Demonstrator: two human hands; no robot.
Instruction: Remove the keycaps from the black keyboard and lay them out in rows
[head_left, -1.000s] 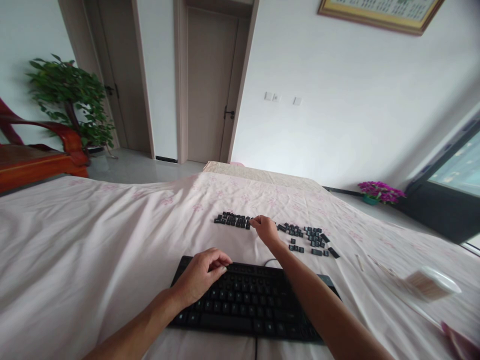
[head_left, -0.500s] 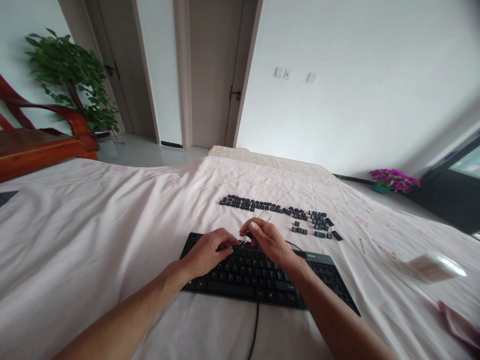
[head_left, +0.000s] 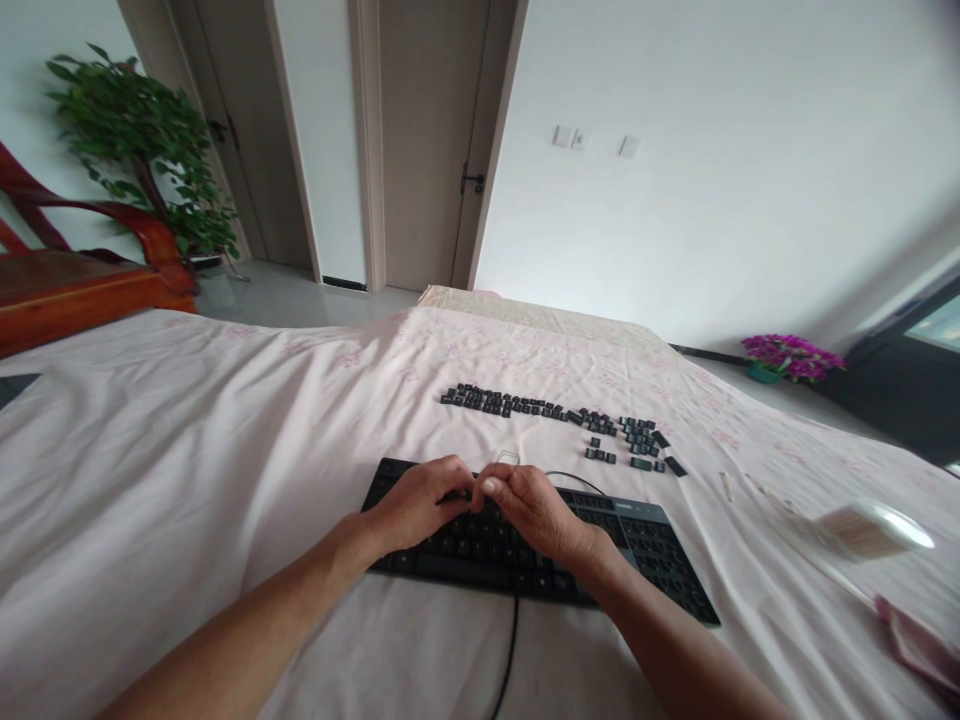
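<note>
A black keyboard (head_left: 472, 570) lies on the pink-white cloth, its cable running toward me. Over its upper middle, my right hand (head_left: 529, 508) is closed on a wire keycap puller (head_left: 508, 457); one thin wire loop shows beyond the knuckles, while the end toward the keys is hidden. My left hand (head_left: 427, 505) is right beside it, fingertips meeting near the right hand's fingers above the upper key rows. Its fingers are curled inward, and I cannot make out what they pinch. Past the keyboard, loose black keycaps (head_left: 495, 400) are laid out in rows.
A clear container of cotton swabs (head_left: 874, 530) lies at the right, with a loose swab (head_left: 727, 486) nearer the keyboard. Beside it is a pink cloth item (head_left: 911, 640). A wooden chair (head_left: 97, 290), a leafy plant (head_left: 135, 150) and purple flowers (head_left: 791, 355) stand beyond the cloth.
My right hand has lowered and shifted slightly left toward the keys, bringing the puller down with it. Its fingers now meet the left hand's fingertips. The left hand has barely moved.
</note>
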